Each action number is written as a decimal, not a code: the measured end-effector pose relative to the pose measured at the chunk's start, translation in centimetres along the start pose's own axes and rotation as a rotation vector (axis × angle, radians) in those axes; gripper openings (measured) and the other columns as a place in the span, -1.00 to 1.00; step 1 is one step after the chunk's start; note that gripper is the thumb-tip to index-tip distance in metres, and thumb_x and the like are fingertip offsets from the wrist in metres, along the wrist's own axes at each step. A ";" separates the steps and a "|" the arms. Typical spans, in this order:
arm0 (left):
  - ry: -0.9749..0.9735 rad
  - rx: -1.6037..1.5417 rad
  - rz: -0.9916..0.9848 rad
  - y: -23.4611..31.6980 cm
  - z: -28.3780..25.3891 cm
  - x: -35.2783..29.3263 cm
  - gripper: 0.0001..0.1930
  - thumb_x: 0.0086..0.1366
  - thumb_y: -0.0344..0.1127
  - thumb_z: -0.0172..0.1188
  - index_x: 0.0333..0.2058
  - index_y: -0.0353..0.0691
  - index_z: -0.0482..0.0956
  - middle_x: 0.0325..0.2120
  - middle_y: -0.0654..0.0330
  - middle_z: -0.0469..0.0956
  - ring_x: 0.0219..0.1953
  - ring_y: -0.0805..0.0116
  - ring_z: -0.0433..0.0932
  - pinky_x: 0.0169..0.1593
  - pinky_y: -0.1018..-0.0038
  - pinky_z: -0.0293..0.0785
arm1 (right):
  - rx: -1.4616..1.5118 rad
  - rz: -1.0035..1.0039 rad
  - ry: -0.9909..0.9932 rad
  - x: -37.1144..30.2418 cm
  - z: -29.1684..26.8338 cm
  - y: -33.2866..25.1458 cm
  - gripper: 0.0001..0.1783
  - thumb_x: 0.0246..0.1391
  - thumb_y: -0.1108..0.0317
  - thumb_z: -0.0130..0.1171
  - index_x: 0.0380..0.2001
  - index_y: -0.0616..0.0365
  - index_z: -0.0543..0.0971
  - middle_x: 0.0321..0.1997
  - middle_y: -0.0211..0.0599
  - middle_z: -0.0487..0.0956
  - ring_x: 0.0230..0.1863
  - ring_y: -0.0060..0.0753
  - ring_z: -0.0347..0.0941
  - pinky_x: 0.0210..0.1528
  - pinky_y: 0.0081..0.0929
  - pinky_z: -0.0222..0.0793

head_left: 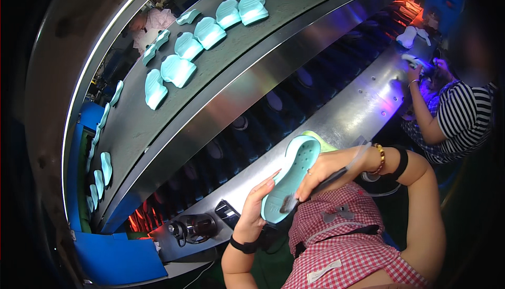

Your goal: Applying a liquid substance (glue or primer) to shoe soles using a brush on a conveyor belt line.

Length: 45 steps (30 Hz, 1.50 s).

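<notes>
A light turquoise shoe sole [301,162], with small holes at its upper end, is held tilted above the metal ledge. My left hand [254,205] is closed around its lower end, thumb along the edge. In my right hand [334,169] is a small brush [288,203]; its dark bristles rest against the inside of the sole near the lower end. The brush's handle is partly hidden by my fingers. A yellow-green item [322,140] shows behind the sole, mostly covered by it, so I cannot tell its kind.
Several turquoise soles [179,71] lie on the dark conveyor belt [221,52]. A dark lower channel [263,112] with shoes glows red at both ends. On the metal ledge [363,107] are a dark glass jug [197,228] and a black phone-like object [227,212]. A co-worker [457,112] handles something at right.
</notes>
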State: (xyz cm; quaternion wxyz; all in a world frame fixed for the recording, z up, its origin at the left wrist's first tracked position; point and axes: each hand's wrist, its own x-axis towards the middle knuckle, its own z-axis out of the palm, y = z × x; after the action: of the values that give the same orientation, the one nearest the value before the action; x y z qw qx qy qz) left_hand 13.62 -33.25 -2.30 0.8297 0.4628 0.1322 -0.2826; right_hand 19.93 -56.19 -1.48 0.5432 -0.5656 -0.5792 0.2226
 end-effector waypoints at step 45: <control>0.441 0.058 0.679 18.2 -7.1 -13.2 -0.58 0.19 -0.17 -0.07 -0.08 -0.40 0.31 -0.24 -0.01 0.48 -0.23 0.12 0.50 -0.17 0.16 0.47 | 1.046 0.233 1.426 -11.3 3.1 7.3 -0.81 0.02 0.49 -0.01 -0.28 0.35 0.47 -0.33 -0.09 0.54 -0.77 -0.61 0.26 -0.72 -0.75 0.19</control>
State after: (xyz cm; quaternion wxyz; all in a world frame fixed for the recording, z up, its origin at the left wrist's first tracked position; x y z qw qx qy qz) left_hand 14.08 -15.20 12.84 0.8142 0.5530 0.1385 0.1100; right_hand 17.62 -63.31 -13.11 0.9370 -0.3045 0.1335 0.1074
